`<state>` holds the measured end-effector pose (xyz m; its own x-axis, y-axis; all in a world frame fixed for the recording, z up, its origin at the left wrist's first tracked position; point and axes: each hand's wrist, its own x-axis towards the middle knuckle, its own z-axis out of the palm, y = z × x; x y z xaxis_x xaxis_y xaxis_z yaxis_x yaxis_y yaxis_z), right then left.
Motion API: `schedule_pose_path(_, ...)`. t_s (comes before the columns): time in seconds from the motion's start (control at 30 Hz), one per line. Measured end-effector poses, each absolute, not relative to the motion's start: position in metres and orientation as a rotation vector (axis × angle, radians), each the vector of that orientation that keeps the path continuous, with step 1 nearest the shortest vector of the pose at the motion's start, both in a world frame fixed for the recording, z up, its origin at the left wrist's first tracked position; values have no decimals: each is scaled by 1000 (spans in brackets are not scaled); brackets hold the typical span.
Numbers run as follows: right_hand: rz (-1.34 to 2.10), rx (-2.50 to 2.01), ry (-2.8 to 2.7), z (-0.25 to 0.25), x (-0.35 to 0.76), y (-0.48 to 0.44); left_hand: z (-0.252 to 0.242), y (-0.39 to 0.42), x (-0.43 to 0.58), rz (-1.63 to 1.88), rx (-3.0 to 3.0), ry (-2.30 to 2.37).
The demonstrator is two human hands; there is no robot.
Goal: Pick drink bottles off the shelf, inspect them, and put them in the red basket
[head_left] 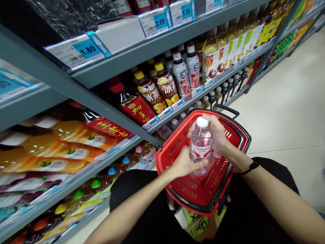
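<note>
A clear water bottle (201, 140) with a white cap and a red-and-white label stands upright above the red shopping basket (175, 188). Around its lower part are the fingers of my left hand (186, 162), the thumb lying across the front. My right hand (215, 130) is closed about the upper part from the right and behind; the bottle partly hides its fingers. Another clear bottle (216, 154) shows in part inside the basket, behind my right wrist. The basket rests between my knees, its black handle (220, 189) folded down along the rim.
Shelves of drinks rise on the left, with iced tea bottles (166, 83), red-labelled bottles (135, 105) and orange juice bottles (63, 152). Blue-and-white price tags (78, 51) line the shelf edges. Pale floor (286, 112) stretches along the right. A yellow-green printed package (199, 225) lies under the basket.
</note>
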<state>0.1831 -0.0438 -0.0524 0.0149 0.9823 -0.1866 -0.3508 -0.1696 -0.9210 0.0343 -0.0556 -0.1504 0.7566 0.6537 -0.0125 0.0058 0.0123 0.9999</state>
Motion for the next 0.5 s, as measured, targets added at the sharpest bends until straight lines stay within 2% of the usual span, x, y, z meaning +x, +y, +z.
schedule_pose_path(0.5,1449,-1097,-811,-52,183,-44,-151,-56,35,560,1464,580)
